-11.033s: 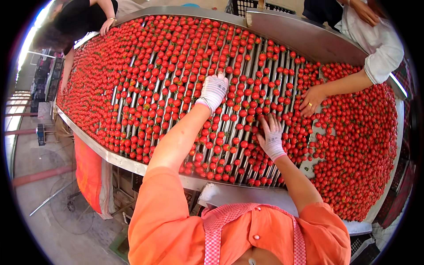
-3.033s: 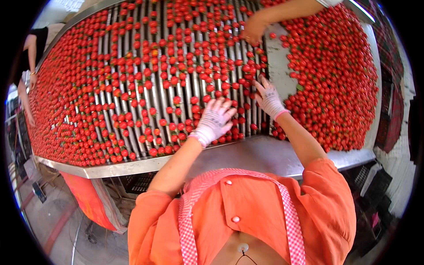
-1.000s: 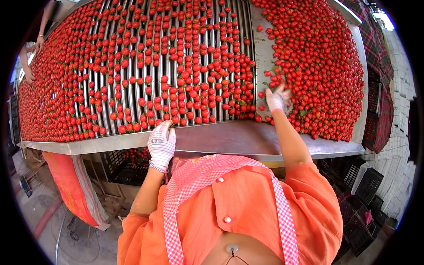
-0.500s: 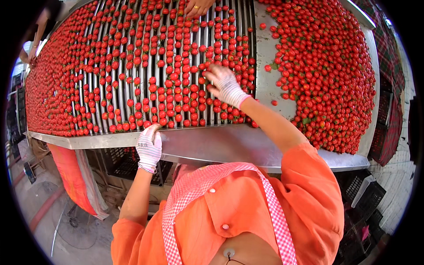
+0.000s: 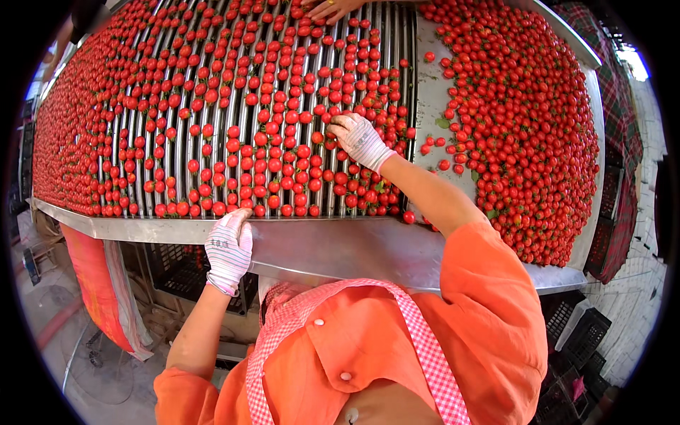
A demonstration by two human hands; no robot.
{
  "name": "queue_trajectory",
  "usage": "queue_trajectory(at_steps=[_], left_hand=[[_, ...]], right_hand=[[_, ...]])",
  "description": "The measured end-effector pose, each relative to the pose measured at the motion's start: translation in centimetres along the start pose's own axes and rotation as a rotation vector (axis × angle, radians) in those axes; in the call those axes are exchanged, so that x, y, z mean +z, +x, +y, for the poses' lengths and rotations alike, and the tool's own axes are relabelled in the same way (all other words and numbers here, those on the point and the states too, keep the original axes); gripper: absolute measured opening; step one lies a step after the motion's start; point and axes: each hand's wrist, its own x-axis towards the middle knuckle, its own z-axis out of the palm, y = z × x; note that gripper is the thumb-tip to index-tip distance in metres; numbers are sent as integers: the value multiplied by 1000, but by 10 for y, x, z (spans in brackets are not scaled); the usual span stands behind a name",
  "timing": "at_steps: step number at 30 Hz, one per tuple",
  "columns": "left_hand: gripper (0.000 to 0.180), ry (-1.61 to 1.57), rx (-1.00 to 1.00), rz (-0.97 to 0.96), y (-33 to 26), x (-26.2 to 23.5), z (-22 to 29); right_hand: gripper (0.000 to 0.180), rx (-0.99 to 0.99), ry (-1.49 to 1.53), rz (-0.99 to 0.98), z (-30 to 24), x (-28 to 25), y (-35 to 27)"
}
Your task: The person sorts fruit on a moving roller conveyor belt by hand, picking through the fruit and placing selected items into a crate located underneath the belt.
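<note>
Small red tomatoes [image 5: 261,139] sit in rows between the metal rollers of a sorting conveyor [image 5: 185,134]. My right hand [image 5: 360,142], in a white striped glove, reaches over the right part of the rollers. Its fingers are drawn together and bent down among the tomatoes; whatever is between the fingertips is hidden. At the conveyor's near side, my left hand [image 5: 229,249], gloved likewise, is closed over the metal rim [image 5: 156,227], with its fingertips beside the nearest row of tomatoes.
A deep pile of tomatoes [image 5: 524,134] covers the metal feed tray on the right. Another person's bare hand [image 5: 333,8] reaches over the rollers at the far side. Below the near rim are black crates [image 5: 170,273] and a red-orange sack [image 5: 95,283]. More black crates [image 5: 586,333] stand at the lower right.
My right hand's spread fingers have drawn together, low over the tomatoes. The tomatoes have shifted on the rollers, and the other person's hand has flattened out. My left hand stays at the rim.
</note>
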Motion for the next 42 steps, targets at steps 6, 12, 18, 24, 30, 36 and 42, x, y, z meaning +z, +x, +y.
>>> queue_trajectory(at_steps=[6,12,18,24,30,36,42], left_hand=[[23,84,75,5,-5,4,-1],[25,72,74,10,1,15,-3],[33,100,81,39,-1,22,-3],[42,177,-9,13,1,30,-5],[42,99,25,154,0,38,-2],[35,-20,13,261,6,49,-6],[30,-121,70,409,6,61,-6]], right_hand=[[34,-95,-271,-224,32,-37,34],[69,769,-432,-162,112,-30,-16],[71,458,-365,-442,11,-38,-86],[90,776,3,-608,-32,-82,-121],[119,820,-35,-828,-76,-69,-139],[112,836,27,-782,-70,-68,-131],[111,939,112,-763,-80,-66,-130]])
